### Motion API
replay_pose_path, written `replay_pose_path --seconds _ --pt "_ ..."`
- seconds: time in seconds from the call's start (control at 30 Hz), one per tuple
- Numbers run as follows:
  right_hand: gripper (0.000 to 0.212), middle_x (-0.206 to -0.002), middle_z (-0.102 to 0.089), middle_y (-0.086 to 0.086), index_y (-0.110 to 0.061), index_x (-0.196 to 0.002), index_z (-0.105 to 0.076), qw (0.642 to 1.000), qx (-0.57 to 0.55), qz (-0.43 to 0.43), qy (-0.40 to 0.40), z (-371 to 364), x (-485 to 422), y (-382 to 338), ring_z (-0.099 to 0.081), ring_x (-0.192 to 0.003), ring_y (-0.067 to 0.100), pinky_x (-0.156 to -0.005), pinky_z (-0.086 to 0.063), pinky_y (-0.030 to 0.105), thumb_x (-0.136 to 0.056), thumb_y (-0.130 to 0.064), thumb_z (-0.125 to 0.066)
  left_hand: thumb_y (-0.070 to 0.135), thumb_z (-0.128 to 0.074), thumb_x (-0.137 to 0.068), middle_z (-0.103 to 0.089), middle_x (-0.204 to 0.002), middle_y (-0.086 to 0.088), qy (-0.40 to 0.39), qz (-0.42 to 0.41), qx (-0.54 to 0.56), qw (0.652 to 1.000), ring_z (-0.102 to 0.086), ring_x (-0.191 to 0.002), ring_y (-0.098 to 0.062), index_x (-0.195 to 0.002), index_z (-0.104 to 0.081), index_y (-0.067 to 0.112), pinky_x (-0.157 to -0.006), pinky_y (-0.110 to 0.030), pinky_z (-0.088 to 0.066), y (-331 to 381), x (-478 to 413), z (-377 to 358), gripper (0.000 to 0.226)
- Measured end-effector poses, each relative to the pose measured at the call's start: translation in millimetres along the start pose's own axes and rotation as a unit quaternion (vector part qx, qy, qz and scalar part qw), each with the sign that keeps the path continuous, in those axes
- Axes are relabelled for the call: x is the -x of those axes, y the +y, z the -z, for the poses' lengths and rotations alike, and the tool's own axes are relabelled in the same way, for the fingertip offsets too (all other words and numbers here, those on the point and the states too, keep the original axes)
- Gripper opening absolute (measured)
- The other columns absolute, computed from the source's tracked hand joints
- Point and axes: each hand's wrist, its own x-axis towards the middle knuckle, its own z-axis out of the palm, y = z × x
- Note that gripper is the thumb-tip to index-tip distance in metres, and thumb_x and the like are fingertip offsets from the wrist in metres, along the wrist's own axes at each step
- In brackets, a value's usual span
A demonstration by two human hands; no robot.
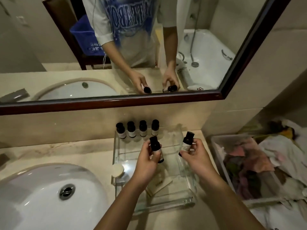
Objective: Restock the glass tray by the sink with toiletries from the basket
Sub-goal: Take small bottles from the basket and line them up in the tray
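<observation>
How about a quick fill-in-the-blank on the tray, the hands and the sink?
____ bottles stand in a row at the back of the glass tray.
The left hand and right hand each grip one black-capped ____.
The sink lies on the tray's ____ side.
Missing words: four; bottle; left.

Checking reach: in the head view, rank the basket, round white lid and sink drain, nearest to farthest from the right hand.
1. Basket, just right of the right hand.
2. Round white lid, by the tray's left edge.
3. Sink drain, far left.
</observation>
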Motion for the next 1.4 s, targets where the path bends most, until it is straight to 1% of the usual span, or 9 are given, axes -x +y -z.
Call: replay_pose_path --seconds 0.13,0.23,0.5,0.57,0.7,0.87,1.13,1.27,1.4 --pt "0.040 -0.096 -0.062 -0.011 -0.031 -0.106 -0.045 0.998 0.035 0.054 0.010 -2.1 -54.8 17.5 -0.061 -0.091 0.007 -0.076 -0.047 0.023 -0.082 -0.008 -0.067 0.008 -0.045 -0.097 -0.051 -0.108 0.021 0.030 -0.075 -0.069 0.994 -0.052 -0.097 0.014 -0.120 -0.037 0.035 -0.086 -0.012 -0.047 -24.0 -34.4 -19.2 0.037" --pt "0.039 -0.098 -0.062 -0.011 -0.035 -0.103 -0.045 0.993 0.061 0.099 0.024 -8.7 -82.4 28.5 -0.061 -0.094 0.009 -0.081 -0.049 0.029 -0.081 -0.013 -0.069 0.007 -0.043 -0.097 -0.046 -0.112 0.026 0.060 -0.124 -0.135 0.981 -0.051 -0.112 -0.006 -0.126 -0.037 0.031 -0.099 -0.027 -0.043 -40.7 -55.2 -35.5 0.039" --pt "0.041 -0.098 -0.055 -0.013 -0.020 -0.116 -0.051 0.969 0.156 0.190 0.023 -8.0 -119.5 20.4 -0.053 -0.093 0.005 -0.073 -0.039 0.011 -0.081 -0.015 -0.071 -0.002 -0.042 -0.093 -0.048 -0.129 0.008 0.085 -0.156 -0.182 0.967 -0.044 -0.123 -0.008 -0.132 -0.038 0.026 -0.106 -0.029 -0.037 -51.3 -76.7 -54.8 0.048" --pt "0.041 -0.104 -0.058 -0.010 -0.020 -0.116 -0.052 0.963 0.181 0.198 0.016 -5.1 -122.8 22.1 -0.054 -0.099 0.007 -0.082 -0.044 0.018 -0.080 -0.018 -0.072 -0.003 -0.041 -0.093 -0.047 -0.128 0.009 0.086 -0.158 -0.185 0.966 -0.043 -0.124 -0.009 -0.131 -0.038 0.027 -0.107 -0.031 -0.036 -51.8 -76.5 -54.8 0.048" --pt "0.043 -0.116 -0.058 0.001 -0.024 -0.115 -0.051 0.955 0.213 0.204 0.014 -2.0 -127.9 26.3 -0.055 -0.109 0.015 -0.094 -0.048 0.035 -0.078 -0.026 -0.073 -0.002 -0.042 -0.094 -0.049 -0.126 0.008 0.082 -0.155 -0.185 0.967 -0.045 -0.122 -0.008 -0.133 -0.038 0.022 -0.104 -0.027 -0.038 -50.1 -76.8 -53.9 0.046" --pt "0.045 -0.117 -0.056 0.003 -0.025 -0.117 -0.050 0.951 0.231 0.205 0.013 -0.6 -127.5 29.0 -0.055 -0.107 0.017 -0.092 -0.048 0.036 -0.078 -0.030 -0.072 -0.002 -0.042 -0.094 -0.051 -0.124 0.006 0.079 -0.161 -0.209 0.961 -0.047 -0.118 -0.006 -0.133 -0.039 0.017 -0.097 -0.012 -0.037 -49.4 -75.2 -54.3 0.044" --pt "0.060 -0.129 -0.052 0.002 -0.025 -0.129 -0.041 0.953 0.237 0.190 -0.009 1.8 -120.3 29.6 -0.048 -0.122 0.019 -0.101 -0.043 0.044 -0.077 -0.030 -0.072 0.007 -0.045 -0.095 -0.052 -0.114 0.003 0.061 -0.159 -0.258 0.951 -0.054 -0.108 -0.011 -0.132 -0.038 0.016 -0.094 -0.034 -0.048 -51.5 -75.9 -45.7 0.039" --pt "0.067 -0.129 -0.048 -0.001 -0.022 -0.136 -0.034 0.949 0.233 0.214 0.009 17.1 -100.6 20.7 -0.042 -0.123 0.017 -0.105 -0.037 0.036 -0.080 -0.021 -0.070 0.008 -0.045 -0.094 -0.050 -0.106 0.007 0.048 -0.158 -0.284 0.944 -0.054 -0.102 -0.012 -0.129 -0.039 0.014 -0.087 -0.023 -0.044 -48.0 -73.3 -45.4 0.036" --pt "0.039 -0.101 -0.047 -0.015 -0.021 -0.119 -0.060 0.888 0.306 0.344 -0.001 28.4 -74.8 -10.6 -0.039 -0.103 0.010 -0.089 -0.036 0.021 -0.081 -0.019 -0.068 0.007 -0.044 -0.091 -0.049 -0.099 0.009 0.023 -0.156 -0.287 0.945 -0.052 -0.088 -0.003 -0.125 -0.042 0.014 -0.073 -0.010 -0.037 -41.4 -69.8 -44.8 0.035"
